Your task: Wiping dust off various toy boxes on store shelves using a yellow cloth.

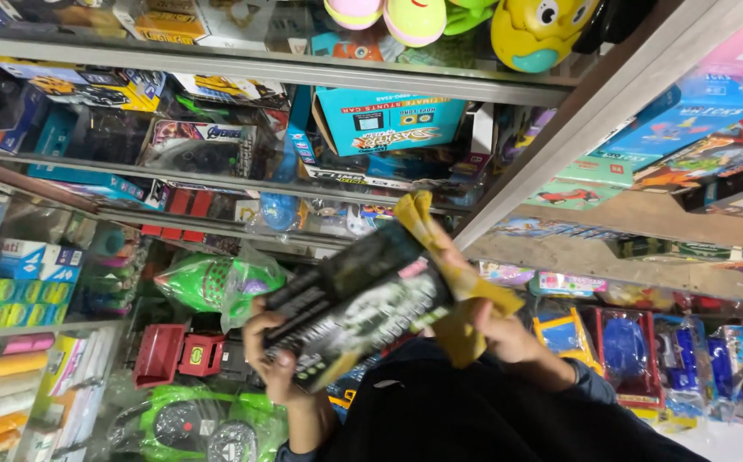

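My left hand (271, 358) grips the lower left end of a long black toy box (363, 308) with a green and white picture on it. The box is tilted, its far end pointing up to the right. My right hand (495, 329) holds a yellow cloth (461, 287) against the box's right side. The cloth runs from above the box down past my fingers. A dark sleeve and dark clothing fill the bottom of the view below both hands.
Glass-fronted shelves packed with boxed toys stand in front, with a teal box (389, 120) above. A green toy in a plastic bag (213, 281), a red toy (175, 352) and a green toy car (192, 423) lie at the left. Bagged toys (628, 346) hang at the right.
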